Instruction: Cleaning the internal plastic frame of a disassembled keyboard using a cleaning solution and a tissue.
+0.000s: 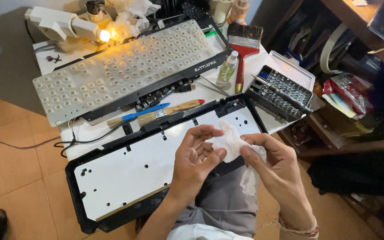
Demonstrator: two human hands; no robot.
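Keyboard parts are taking up most of the white work table (270, 122): a black plastic keyboard case with a white metal backplate (125, 171) is lying tilted across the near edge, partly overhanging the person's grey-trousered lap, and beyond it a translucent white key membrane frame on a black board (125, 71) is sitting diagonally across the table. To the right, an open grey plastic case of screwdriver bits (283, 91) is resting at the table's edge, with a black-handled driver (281, 94) lying across the bits. A wide paintbrush with a red handle and dark bristles (244, 49) is lying behind it, just beside a small clear spray bottle (226, 69). Between the two keyboard parts, a wooden-handled brush with a red tip (170, 111) and a blue-handled brush (134, 115) are lying side by side. A white desk lamp (67, 24) is glowing yellow at the far left corner, near some crumpled white tissues (130, 18). Above the case's right end, both hands are working together on a crumpled white tissue (230, 142): the left hand (196, 160) is curling its fingers and pressing its thumb against the tissue, while the right hand (274, 166) is pinching the other side between thumb and fingers, a loose end hanging down toward the lap.
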